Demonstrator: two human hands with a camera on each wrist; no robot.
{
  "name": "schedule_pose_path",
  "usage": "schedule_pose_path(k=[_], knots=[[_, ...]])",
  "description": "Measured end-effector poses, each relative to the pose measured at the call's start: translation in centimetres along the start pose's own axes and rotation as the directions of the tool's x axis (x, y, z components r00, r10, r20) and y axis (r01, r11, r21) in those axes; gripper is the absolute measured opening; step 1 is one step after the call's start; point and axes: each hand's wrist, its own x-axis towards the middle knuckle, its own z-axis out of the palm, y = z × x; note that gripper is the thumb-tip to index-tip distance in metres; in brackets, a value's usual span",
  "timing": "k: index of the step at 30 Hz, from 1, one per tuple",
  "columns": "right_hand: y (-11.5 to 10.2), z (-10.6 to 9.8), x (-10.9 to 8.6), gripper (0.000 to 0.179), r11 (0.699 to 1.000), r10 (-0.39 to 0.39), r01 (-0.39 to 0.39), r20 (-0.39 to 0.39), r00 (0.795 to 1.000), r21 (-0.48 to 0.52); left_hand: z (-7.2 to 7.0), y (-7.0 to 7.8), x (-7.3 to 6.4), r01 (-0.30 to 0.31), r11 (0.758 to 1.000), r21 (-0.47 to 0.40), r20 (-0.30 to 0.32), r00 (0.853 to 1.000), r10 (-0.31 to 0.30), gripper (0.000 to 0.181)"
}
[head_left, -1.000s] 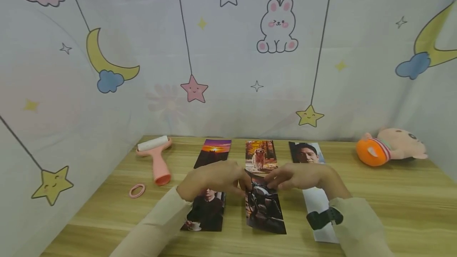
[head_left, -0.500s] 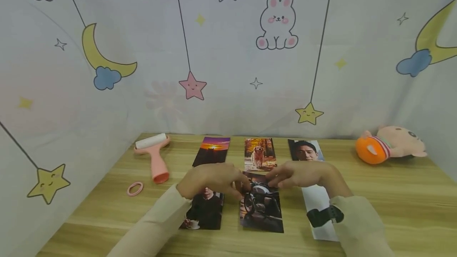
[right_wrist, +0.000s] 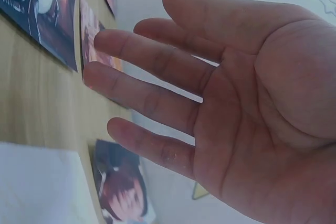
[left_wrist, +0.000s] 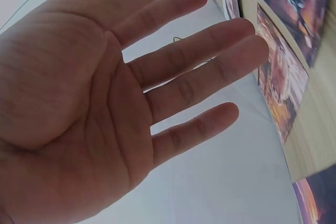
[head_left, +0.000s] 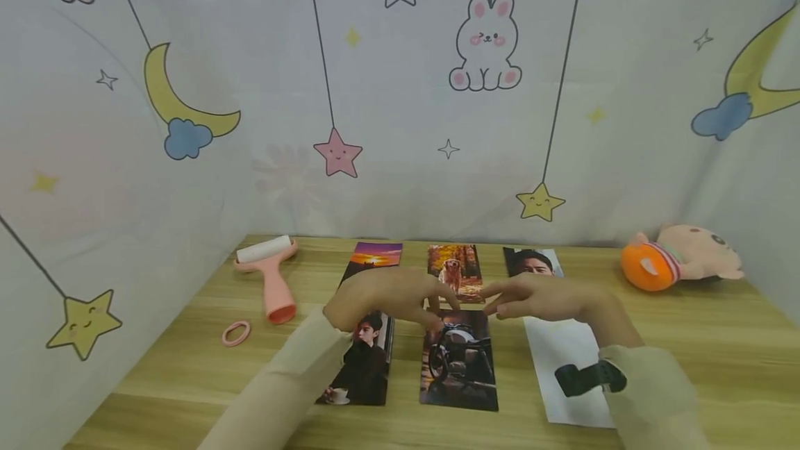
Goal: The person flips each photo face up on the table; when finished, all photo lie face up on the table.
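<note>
A motorcycle photo lies flat on the table, in the middle of the front row. Over its upper left corner hovers my left hand, fingers relaxed and holding nothing. My right hand is at its upper right, also with nothing in its grasp. Both palms look bare in the wrist views, the left hand and the right hand with fingers nearly straight. Behind them lies a dog photo. Left of the motorcycle is a photo of a person with a cup, partly hidden by my left hand.
A sunset photo and a portrait photo flank the dog photo. A white sheet lies under my right forearm. At left are a pink-handled roller and a pink ring. A plush toy lies at right.
The motorcycle photo, bent and gripped near its top a second ago, now lies flat. My hands have let go and lifted; the right has drawn away to the right.
</note>
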Motion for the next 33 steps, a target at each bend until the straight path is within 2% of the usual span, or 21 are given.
schedule_pose_path(k=[5,14,19,23,26,30,33], knots=[[0.4,-0.8,-1.6,0.049,0.999,0.040,-0.040,-0.004,0.999,0.018,-0.5,0.8,1.2,-0.006,0.998,0.055,-0.010,1.000,0.006,0.042],[1.4,-2.1,-4.8,0.048,0.996,0.084,-0.084,-0.048,0.995,-0.008,-0.4,2.6,4.1,-0.021,0.998,0.053,0.026,0.999,0.019,0.048],[1.8,-2.3,-5.9,0.049,0.994,0.105,-0.103,-0.046,0.993,0.028,0.0,3.8,5.5,-0.010,0.999,0.039,0.041,0.999,0.009,0.052],[2.0,-2.5,-6.7,0.048,0.994,0.106,-0.104,-0.048,0.993,0.040,0.6,4.6,6.5,-0.048,0.998,0.031,0.052,0.998,0.046,0.052],[2.2,-2.6,-7.3,0.049,0.990,0.127,-0.124,-0.039,0.991,0.067,1.0,5.4,6.8,-0.054,0.998,0.034,0.069,0.996,0.052,0.052],[2.6,-2.8,-8.0,0.051,0.984,0.159,-0.156,-0.028,0.987,0.087,1.5,6.4,7.3,-0.038,0.996,0.075,0.091,0.995,0.031,0.053],[3.0,-3.1,-8.6,0.051,0.980,0.180,-0.177,-0.029,0.983,0.086,1.8,6.9,7.8,-0.049,0.991,0.126,0.107,0.994,0.036,0.053]])
